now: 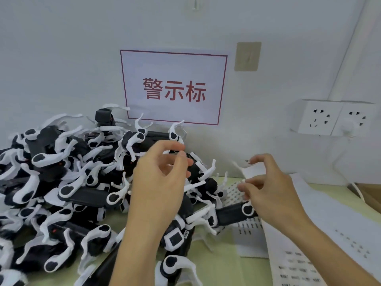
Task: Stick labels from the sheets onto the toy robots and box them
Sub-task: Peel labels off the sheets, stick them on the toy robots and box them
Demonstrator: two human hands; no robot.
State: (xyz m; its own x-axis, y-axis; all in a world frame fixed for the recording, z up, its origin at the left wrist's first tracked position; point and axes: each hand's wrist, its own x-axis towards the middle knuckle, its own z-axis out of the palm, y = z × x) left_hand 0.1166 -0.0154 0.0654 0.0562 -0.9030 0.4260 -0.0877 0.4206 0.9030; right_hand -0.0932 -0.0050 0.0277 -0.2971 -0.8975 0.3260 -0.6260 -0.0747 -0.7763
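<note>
While both hands are raised above the table, the left hand (160,178) is seen with its fingers loosely curled and nothing held in them, thumb and forefinger apart. A small label (247,161) is pinched at the tip of the right hand (272,190), between thumb and forefinger; a curled strip of white backing paper (254,171) is seen against that hand's fingers, though whether it is gripped cannot be told. Below the right hand, label sheets (305,250) are spread on the pale green table (222,269), and one black-and-white toy robot (231,214) is laid across them just under the wrist. Left of and behind the left hand, a heap of toy robots (61,182) is piled. Beyond both hands, a red-bordered sign (174,87) is fixed to the wall, and sockets (334,118) are mounted to the right.
</note>
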